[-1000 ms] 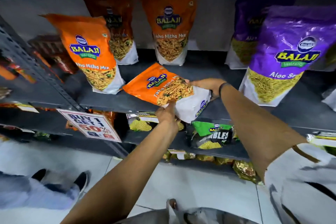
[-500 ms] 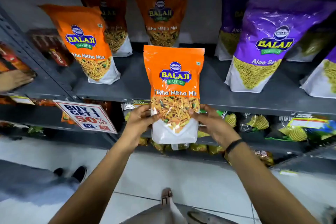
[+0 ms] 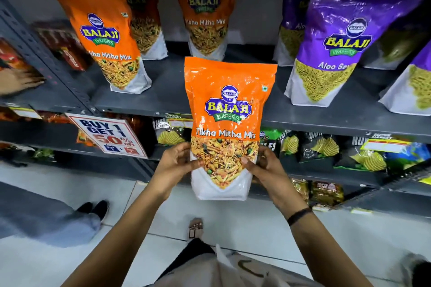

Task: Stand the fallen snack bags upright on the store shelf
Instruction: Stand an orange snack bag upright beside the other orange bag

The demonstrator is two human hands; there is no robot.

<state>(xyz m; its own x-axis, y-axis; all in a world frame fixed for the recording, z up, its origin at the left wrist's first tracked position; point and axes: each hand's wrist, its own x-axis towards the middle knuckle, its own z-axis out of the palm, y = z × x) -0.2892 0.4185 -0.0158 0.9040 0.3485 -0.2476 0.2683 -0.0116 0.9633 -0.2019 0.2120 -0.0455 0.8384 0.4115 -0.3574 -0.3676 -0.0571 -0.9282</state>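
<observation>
An orange Tikha Mitha Mix bag (image 3: 227,109) is upright in the air in front of the grey shelf (image 3: 163,98), off its surface. My left hand (image 3: 173,168) grips its lower left edge and my right hand (image 3: 263,172) its lower right edge. Another orange bag (image 3: 105,37) stands upright at the shelf's left. Two more orange bags (image 3: 206,14) stand at the back. Purple Aloo Sev bags (image 3: 333,39) stand upright on the right.
A "Buy 1 Get 1" sign (image 3: 106,135) hangs from the shelf edge at left. Dark chip bags (image 3: 310,147) fill the lower shelf. Another person's hand (image 3: 18,81) rests on the left shelf section, their shoes (image 3: 93,208) on the floor.
The orange bag lay tilted on the shelf one second ago. Both hands lifted it off and turned it upright; it is now held closer to me, in front of the shelf edge.
</observation>
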